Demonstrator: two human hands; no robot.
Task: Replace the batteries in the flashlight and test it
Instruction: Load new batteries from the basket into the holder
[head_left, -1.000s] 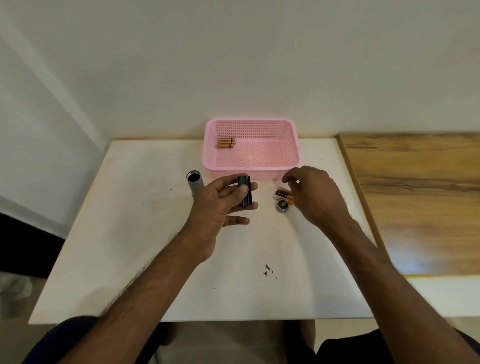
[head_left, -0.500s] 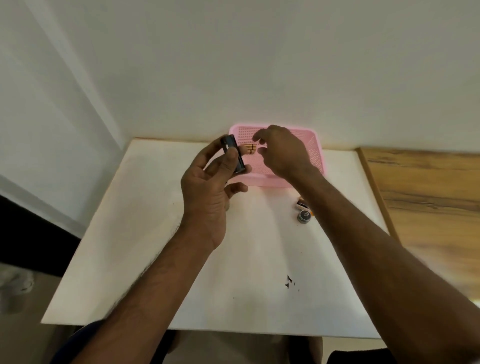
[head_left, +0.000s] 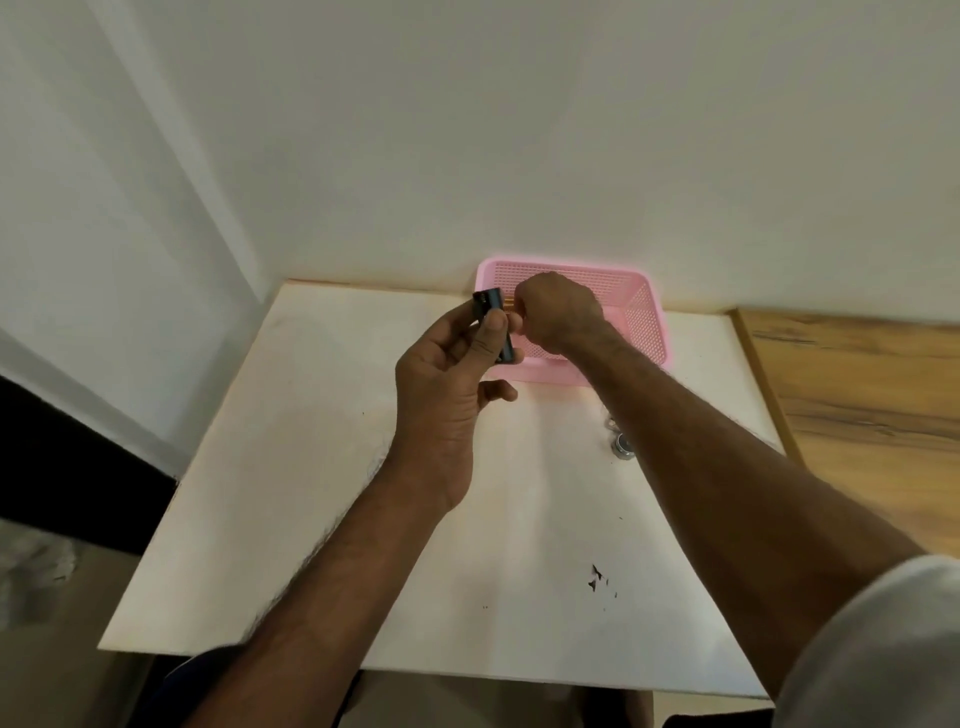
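My left hand (head_left: 441, 384) holds a black battery holder (head_left: 491, 306) upright above the white table (head_left: 311, 467), just left of the pink basket (head_left: 647, 327). My right hand (head_left: 558, 312) reaches into the basket's left part, its fingers curled shut on the copper-coloured batteries (head_left: 511, 306), of which only a sliver shows at the fingertips. The flashlight's silver end cap (head_left: 622, 447) lies on the table, partly hidden by my right forearm. The flashlight body is out of sight behind my left hand.
The basket stands against the white wall at the table's far edge. A wooden surface (head_left: 857, 395) adjoins the table on the right. A few dark specks (head_left: 595, 577) mark the table near its front edge.
My right hand went from the end cap on the table into the basket and closed its fingers over the batteries. My left hand lifted the battery holder up beside the basket.
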